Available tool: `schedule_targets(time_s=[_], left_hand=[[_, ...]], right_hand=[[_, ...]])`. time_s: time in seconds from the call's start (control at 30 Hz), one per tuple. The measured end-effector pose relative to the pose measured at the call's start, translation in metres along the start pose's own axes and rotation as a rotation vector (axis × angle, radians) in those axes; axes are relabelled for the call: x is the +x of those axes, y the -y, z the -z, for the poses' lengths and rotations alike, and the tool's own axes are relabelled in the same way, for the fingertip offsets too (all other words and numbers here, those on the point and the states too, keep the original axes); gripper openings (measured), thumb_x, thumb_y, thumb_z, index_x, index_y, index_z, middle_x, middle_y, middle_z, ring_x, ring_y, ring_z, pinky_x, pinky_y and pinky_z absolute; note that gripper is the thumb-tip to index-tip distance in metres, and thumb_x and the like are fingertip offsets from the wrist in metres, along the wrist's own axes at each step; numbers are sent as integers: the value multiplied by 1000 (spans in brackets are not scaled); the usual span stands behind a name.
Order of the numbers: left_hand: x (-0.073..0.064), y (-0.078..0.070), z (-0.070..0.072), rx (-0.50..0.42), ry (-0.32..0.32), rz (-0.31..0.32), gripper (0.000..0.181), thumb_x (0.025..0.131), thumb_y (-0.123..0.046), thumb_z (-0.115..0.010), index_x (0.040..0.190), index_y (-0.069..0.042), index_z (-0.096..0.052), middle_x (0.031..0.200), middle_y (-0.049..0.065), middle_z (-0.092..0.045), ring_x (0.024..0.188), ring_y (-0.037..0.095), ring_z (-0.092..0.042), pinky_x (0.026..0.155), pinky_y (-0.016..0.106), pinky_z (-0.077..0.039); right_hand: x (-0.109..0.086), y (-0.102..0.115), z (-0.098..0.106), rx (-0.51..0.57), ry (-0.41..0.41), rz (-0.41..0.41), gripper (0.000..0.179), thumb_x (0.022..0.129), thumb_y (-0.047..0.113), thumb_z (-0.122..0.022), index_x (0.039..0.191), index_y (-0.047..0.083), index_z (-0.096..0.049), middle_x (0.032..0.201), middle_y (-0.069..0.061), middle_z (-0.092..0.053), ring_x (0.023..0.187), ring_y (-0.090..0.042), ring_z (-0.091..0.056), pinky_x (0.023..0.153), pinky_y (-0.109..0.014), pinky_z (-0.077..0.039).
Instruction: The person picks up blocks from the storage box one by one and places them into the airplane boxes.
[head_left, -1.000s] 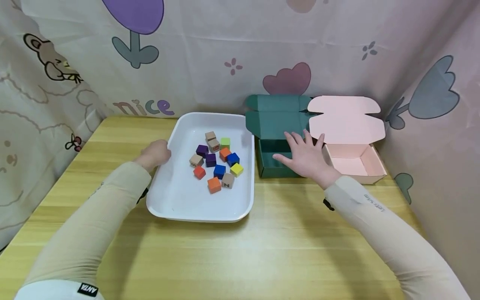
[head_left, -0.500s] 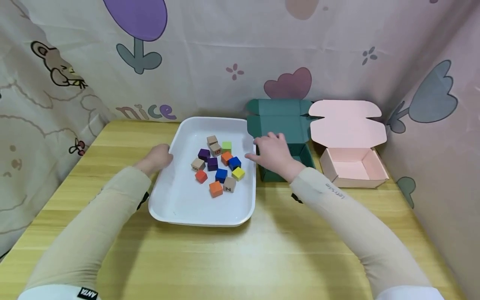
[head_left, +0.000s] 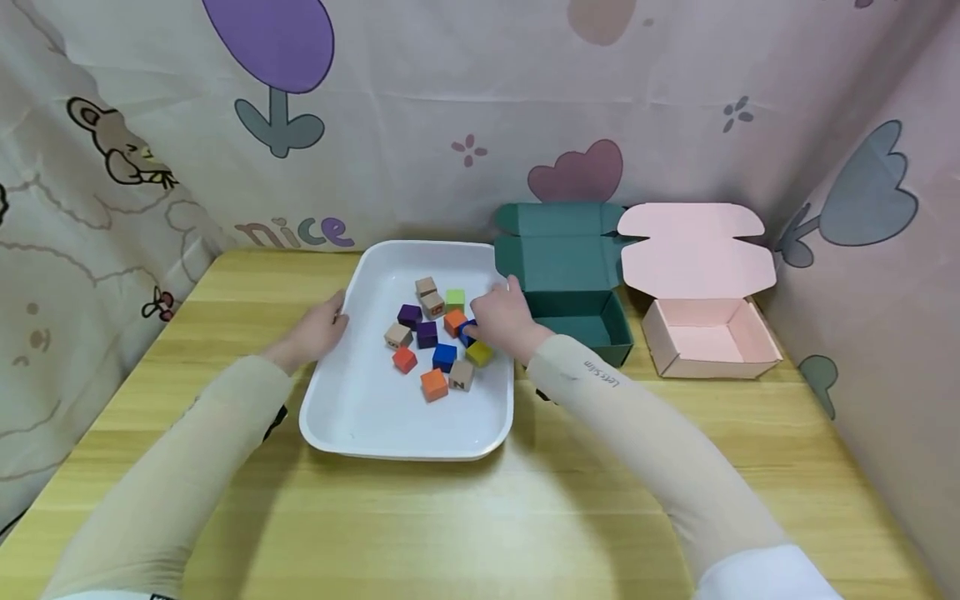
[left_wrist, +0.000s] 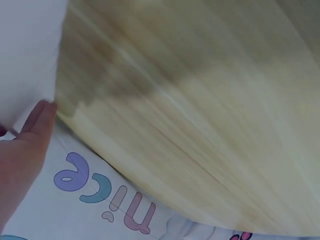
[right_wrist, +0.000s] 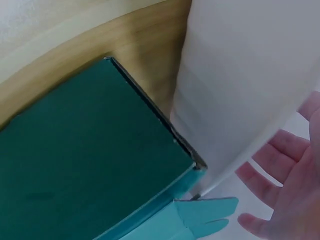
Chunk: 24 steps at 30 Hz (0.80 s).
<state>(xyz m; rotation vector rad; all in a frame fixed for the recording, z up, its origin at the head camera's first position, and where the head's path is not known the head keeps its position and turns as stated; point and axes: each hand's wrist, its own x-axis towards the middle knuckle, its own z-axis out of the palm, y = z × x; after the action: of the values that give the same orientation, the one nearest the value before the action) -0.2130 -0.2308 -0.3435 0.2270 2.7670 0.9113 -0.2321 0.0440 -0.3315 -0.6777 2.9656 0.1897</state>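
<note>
My left hand (head_left: 315,329) grips the left rim of a white plastic tray (head_left: 360,417); in the left wrist view its fingers (left_wrist: 44,117) lie along the tray's outer side. Inside the tray are small coloured and plain wooden blocks. My right hand (head_left: 506,317) reaches over the right rim, thumb and fingertips right at a blue block (head_left: 465,334), partly hidden by them. I cannot tell whether they pinch it. A yellow block (head_left: 479,354) sits just below. In the right wrist view several curved fingers (right_wrist: 260,182) show over the tray, the block out of sight.
To the tray's right, an open green box (head_left: 585,354) stands with its lid up, a side flap overlapping the tray's corner. Next to it is an open pink box (head_left: 712,367). A printed curtain (head_left: 420,100) hangs behind the wooden table (head_left: 420,533).
My right hand has moved left from over the green box, across the tray's right rim, down to the blue block. My left hand stays on the left rim, its thumb now further over it.
</note>
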Motion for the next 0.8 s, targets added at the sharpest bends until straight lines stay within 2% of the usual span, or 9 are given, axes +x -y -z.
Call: schedule_targets(time_s=[0.1,0.17,0.23,0.53,0.8], left_hand=[[-2,3,-3,27,-4,-14,54,101,-9,-23,144,12,2,143,39,-21,126,49,-37,113,54,-31],[-2,6,-5,24,-1,-8,54,102,-11,-20,144,10,4,147,36,-15,132,47,-31,116,53,-24],[-2,7,-6,16,4,2,54,103,-14,-18,145,8,6,152,29,2,140,45,-7,117,55,-13],[1,13,-9,27,-45,17,52,103,-14,-17,147,4,4,153,26,-2,141,43,-10,118,53,-15],[1,10,-10,47,-56,9,52,103,-15,-18,147,5,1,154,26,-4,141,43,-11,118,53,-15]], right_hand=[[6,2,-5,-29,24,15,36,88,46,-59,100,14,-71,83,1,-71,111,-25,-54,118,-54,-19],[8,3,-6,-32,37,17,35,89,45,-59,99,14,-71,83,1,-71,115,-26,-53,119,-55,-15],[10,3,-7,-32,44,17,34,90,45,-59,99,14,-71,84,1,-71,117,-26,-53,120,-55,-12],[15,1,-13,-48,55,14,38,90,47,-57,102,14,-71,79,1,-70,105,-23,-58,120,-55,-11],[19,3,-18,-15,71,-4,40,88,49,-59,100,13,-71,75,2,-67,95,-21,-58,119,-56,-10]])
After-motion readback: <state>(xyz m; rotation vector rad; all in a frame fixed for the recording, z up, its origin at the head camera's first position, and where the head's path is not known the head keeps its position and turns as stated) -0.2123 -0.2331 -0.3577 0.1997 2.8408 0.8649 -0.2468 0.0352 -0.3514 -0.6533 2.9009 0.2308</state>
